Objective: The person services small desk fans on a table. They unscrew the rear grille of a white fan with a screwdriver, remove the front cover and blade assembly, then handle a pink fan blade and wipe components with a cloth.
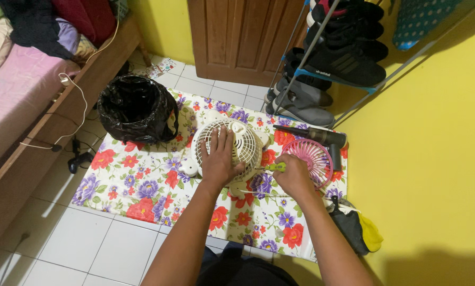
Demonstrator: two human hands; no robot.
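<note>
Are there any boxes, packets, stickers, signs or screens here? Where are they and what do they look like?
Small printed paper or packet: flat on the floor tiles by the wooden door, behind the black bin bag; whitish with colourful patches, too small to tell more.
Label on a shoe: on the side of a dark shoe on the shoe rack; small, pale markings.
No screens or signs show.

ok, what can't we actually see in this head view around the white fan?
- Screwdriver tip: hidden behind the round white plastic fan grille; only the green-yellow handle shows beyond the right hand.
- Grille part under the left hand.
- Black bin bag contents: too dark.
</note>
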